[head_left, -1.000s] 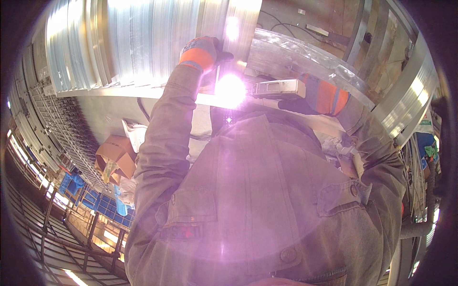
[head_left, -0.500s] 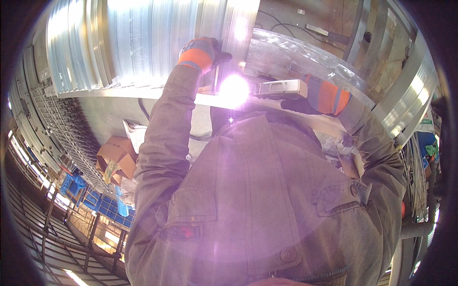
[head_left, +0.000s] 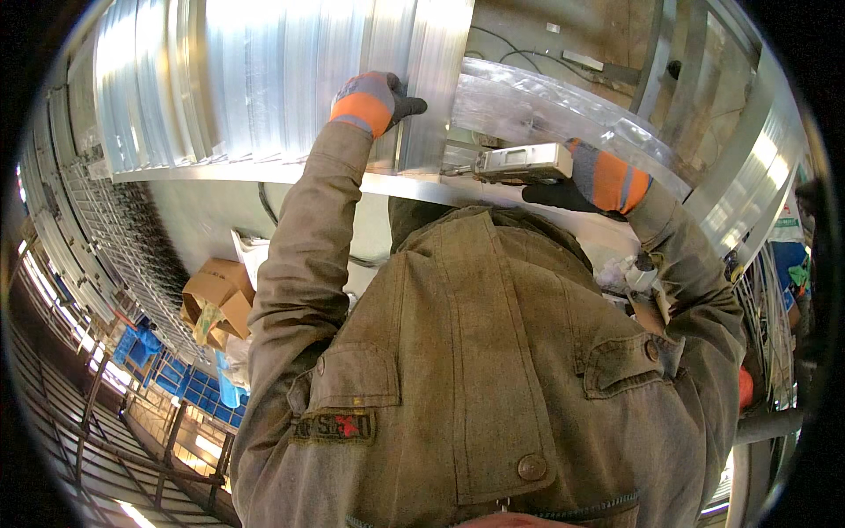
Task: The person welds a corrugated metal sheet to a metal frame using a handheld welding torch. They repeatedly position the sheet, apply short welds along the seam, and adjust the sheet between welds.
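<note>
My left hand [head_left: 365, 101], in an orange and grey glove with dark fingers, presses on a row of long silvery metal profiles [head_left: 290, 79]. Its thumb sticks out to the right, apart from the forefinger; the other fingertips are hidden. My right hand [head_left: 603, 180], gloved alike, is closed around a welding gun [head_left: 525, 161] with a pale boxy body. The gun's thin nozzle points left, close to the right end of the profiles by their near edge. No light shows at its tip.
A curved clear plastic-like strip [head_left: 563, 110] runs beyond the gun. Dark cables [head_left: 510, 44] lie behind it. An opened cardboard box [head_left: 217, 299] stands at the lower left, near blue crates [head_left: 189, 378]. A metal beam [head_left: 748, 185] slants along the right, with thin rods [head_left: 766, 326] below.
The glaring white light at the gun's tip and the purple haze over the picture have gone out. The gun has shifted very slightly right; my left hand stays nearly in place.
</note>
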`<action>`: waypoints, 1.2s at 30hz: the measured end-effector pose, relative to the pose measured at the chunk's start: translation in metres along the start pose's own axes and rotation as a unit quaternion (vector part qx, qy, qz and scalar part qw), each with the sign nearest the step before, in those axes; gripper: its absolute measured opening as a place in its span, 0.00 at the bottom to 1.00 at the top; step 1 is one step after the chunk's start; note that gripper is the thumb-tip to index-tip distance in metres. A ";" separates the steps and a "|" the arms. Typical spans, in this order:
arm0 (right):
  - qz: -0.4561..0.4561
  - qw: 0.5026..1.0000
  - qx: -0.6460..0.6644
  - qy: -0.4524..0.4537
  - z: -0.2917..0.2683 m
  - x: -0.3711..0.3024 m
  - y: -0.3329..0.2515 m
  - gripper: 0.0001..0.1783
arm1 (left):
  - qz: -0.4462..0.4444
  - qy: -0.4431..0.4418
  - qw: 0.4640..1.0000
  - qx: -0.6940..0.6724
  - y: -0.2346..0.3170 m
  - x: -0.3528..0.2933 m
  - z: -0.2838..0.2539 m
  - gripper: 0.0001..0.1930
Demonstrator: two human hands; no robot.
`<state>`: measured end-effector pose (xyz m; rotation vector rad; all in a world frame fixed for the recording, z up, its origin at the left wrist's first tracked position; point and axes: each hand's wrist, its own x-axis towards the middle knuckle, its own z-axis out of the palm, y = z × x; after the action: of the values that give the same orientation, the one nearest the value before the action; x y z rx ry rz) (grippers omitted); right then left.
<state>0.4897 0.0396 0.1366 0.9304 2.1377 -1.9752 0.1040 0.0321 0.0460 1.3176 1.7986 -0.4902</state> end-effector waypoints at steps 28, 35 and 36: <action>0.009 0.899 -0.103 0.426 0.123 -0.044 -0.085 0.24 | -0.158 0.466 0.852 0.178 -0.299 -0.038 -0.137 0.46; 0.002 0.888 -0.157 0.432 0.129 -0.032 -0.080 0.28 | -0.225 0.406 0.880 0.098 -0.303 0.006 -0.125 0.43; -0.010 0.882 -0.163 0.441 0.129 -0.032 -0.079 0.27 | -0.232 0.391 0.884 0.110 -0.300 0.008 -0.126 0.44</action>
<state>0.4349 -0.0910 0.1992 1.9933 2.7511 -1.1908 -0.2209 0.0151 0.0652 1.3322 2.8413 -0.4529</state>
